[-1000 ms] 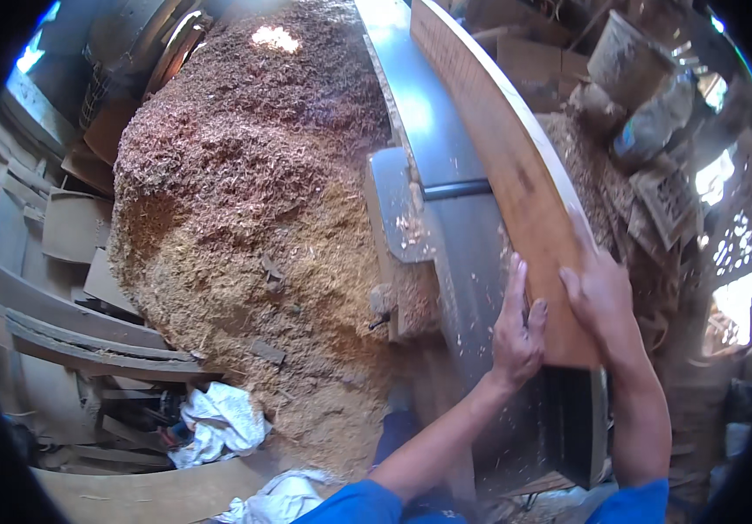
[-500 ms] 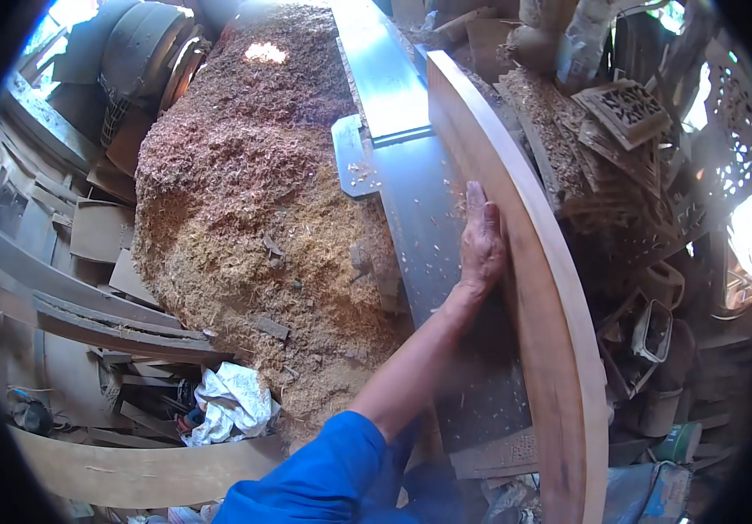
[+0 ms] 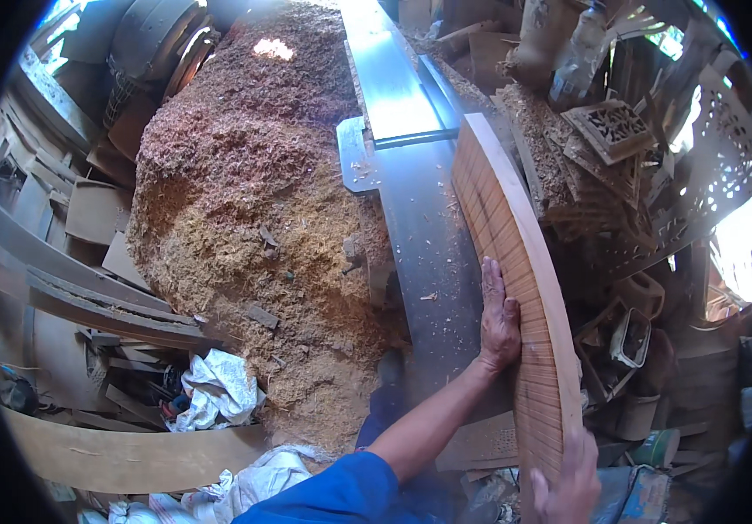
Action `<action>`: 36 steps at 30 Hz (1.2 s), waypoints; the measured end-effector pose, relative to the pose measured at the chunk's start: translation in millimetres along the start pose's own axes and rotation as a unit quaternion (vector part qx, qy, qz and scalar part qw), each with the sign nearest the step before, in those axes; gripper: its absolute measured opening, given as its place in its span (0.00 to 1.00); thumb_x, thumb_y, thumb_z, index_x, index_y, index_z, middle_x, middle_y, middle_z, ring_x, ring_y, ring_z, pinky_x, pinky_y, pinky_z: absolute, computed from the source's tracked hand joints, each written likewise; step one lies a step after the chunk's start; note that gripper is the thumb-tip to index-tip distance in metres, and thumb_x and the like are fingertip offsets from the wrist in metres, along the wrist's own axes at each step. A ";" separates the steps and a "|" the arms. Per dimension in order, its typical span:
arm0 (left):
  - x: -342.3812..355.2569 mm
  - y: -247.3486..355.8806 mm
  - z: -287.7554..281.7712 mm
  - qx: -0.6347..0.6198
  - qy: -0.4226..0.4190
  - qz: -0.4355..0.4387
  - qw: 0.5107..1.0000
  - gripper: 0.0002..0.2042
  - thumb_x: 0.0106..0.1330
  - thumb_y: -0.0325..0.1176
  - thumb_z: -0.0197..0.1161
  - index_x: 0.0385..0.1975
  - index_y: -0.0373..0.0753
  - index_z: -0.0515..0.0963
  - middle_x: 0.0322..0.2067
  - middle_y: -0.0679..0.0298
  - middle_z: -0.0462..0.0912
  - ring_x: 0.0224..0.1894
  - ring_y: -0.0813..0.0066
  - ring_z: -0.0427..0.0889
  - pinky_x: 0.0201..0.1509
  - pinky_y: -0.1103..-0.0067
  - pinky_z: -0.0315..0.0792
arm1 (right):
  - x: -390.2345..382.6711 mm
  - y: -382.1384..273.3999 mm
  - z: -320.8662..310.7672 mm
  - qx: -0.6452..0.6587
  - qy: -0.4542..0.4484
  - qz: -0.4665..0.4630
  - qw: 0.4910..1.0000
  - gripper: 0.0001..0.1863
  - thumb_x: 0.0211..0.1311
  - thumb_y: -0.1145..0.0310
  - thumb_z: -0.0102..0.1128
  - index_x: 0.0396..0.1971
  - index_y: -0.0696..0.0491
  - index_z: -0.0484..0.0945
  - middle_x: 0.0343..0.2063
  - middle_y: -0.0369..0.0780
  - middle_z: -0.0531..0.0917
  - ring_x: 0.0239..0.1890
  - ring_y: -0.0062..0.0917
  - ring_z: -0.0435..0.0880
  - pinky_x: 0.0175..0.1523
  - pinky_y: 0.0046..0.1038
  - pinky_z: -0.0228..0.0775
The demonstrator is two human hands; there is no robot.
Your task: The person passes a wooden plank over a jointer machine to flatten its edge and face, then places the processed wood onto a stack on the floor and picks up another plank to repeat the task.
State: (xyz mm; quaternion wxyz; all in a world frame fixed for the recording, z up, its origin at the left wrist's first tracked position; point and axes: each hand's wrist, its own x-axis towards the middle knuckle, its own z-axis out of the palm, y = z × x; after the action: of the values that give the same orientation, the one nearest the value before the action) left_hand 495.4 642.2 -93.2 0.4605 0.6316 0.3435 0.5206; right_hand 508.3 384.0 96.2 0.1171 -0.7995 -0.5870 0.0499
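A long, thick wooden plank (image 3: 498, 210) stands on edge along the right side of a jointer's metal bed (image 3: 428, 244). Fine cross lines run over its left face, and the fisheye bends its outline. My left hand (image 3: 500, 323) presses against that face with fingers stretched forward along the wood. At the near end, my right hand (image 3: 572, 485) grips the plank, thumb on the left face and fingers over the pale edge; it is slightly blurred. Small wood chips are scattered over the bed.
A big heap of sawdust and shavings (image 3: 236, 192) rises left of the machine. Curved boards (image 3: 131, 454) and white sacks (image 3: 218, 389) lie at lower left. Carved lattice panels (image 3: 612, 131), a plastic bottle (image 3: 578, 52) and scrap wood crowd the right.
The plank has come back toward me, and its face now shows cross lines. My left hand has moved nearer along with it. My right hand has come into view at the near end.
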 end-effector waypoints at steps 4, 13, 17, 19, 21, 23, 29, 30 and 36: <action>-1.6 -3.7 -6.1 0.005 0.011 0.012 1.000 0.31 0.78 0.46 0.36 0.74 0.31 0.46 0.75 0.45 0.39 0.78 0.52 0.36 0.79 0.66 0.33 | 82.1 -13.4 10.2 0.012 -0.057 0.037 0.998 0.52 0.49 0.73 0.67 0.75 0.45 0.50 0.41 0.55 0.72 0.32 0.54 0.79 0.39 0.48 0.74; 23.8 -2.3 -8.9 -0.019 0.015 -0.010 1.000 0.30 0.77 0.42 0.37 0.73 0.31 0.47 0.75 0.45 0.41 0.78 0.51 0.38 0.79 0.65 0.34 | 122.9 -30.6 9.7 -0.024 -0.159 0.173 0.972 0.38 0.61 0.62 0.65 0.70 0.48 0.60 0.47 0.52 0.78 0.42 0.50 0.80 0.44 0.46 0.74; 40.7 -7.0 -11.5 -0.018 0.017 -0.006 1.000 0.30 0.77 0.42 0.37 0.73 0.31 0.48 0.75 0.44 0.41 0.78 0.51 0.39 0.79 0.65 0.34 | 134.0 -27.5 20.3 -0.004 -0.063 0.070 0.996 0.52 0.50 0.76 0.67 0.75 0.45 0.49 0.34 0.53 0.72 0.28 0.52 0.77 0.35 0.45 0.73; 48.0 -9.7 -11.2 -0.017 0.018 -0.009 1.000 0.30 0.77 0.42 0.37 0.73 0.31 0.48 0.75 0.45 0.42 0.78 0.51 0.39 0.79 0.66 0.34 | 143.5 -29.1 19.8 -0.010 -0.063 0.071 0.995 0.52 0.50 0.75 0.67 0.75 0.45 0.49 0.34 0.53 0.72 0.28 0.52 0.77 0.35 0.45 0.73; 56.6 -15.1 -11.9 -0.023 0.020 -0.011 0.999 0.29 0.77 0.42 0.36 0.73 0.31 0.48 0.75 0.45 0.42 0.78 0.51 0.39 0.79 0.66 0.34 | 153.6 -34.7 19.0 -0.028 -0.074 0.067 0.995 0.52 0.50 0.74 0.68 0.75 0.45 0.49 0.34 0.52 0.73 0.28 0.51 0.76 0.35 0.45 0.72; 68.6 -19.7 -13.9 0.015 0.016 -0.004 1.000 0.29 0.77 0.39 0.36 0.73 0.29 0.48 0.75 0.46 0.41 0.78 0.54 0.39 0.79 0.69 0.35 | 165.0 -32.3 18.3 -0.027 -0.077 0.066 0.995 0.52 0.50 0.73 0.68 0.75 0.46 0.49 0.34 0.51 0.73 0.28 0.49 0.76 0.34 0.44 0.72; 95.7 -27.3 -18.2 -0.005 0.040 -0.014 0.999 0.28 0.77 0.38 0.35 0.73 0.31 0.49 0.75 0.46 0.45 0.77 0.53 0.43 0.79 0.69 0.38 | 191.9 -33.1 28.6 -0.072 -0.071 0.042 0.994 0.51 0.54 0.66 0.68 0.75 0.43 0.48 0.32 0.48 0.72 0.24 0.44 0.77 0.30 0.41 0.76; 96.6 -28.2 -17.4 0.001 0.037 -0.010 0.999 0.28 0.77 0.39 0.35 0.73 0.31 0.50 0.75 0.45 0.45 0.77 0.53 0.43 0.79 0.69 0.39 | 193.2 -32.4 29.0 -0.070 -0.068 0.040 0.994 0.51 0.53 0.66 0.69 0.75 0.43 0.48 0.32 0.48 0.72 0.24 0.43 0.77 0.31 0.41 0.76; 113.4 -37.2 -18.1 -0.008 0.057 -0.011 0.998 0.29 0.77 0.42 0.40 0.72 0.31 0.52 0.74 0.44 0.48 0.77 0.49 0.44 0.79 0.65 0.37 | 212.8 -37.6 31.6 -0.077 -0.058 0.018 0.995 0.53 0.52 0.67 0.70 0.76 0.45 0.46 0.30 0.49 0.73 0.26 0.44 0.77 0.32 0.41 0.75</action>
State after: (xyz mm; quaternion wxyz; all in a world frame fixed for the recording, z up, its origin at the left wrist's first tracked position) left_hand 504.6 762.5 -88.9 0.4512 0.5932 0.3720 0.5533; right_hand 531.7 600.9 87.2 0.0201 -0.8123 -0.5804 0.0532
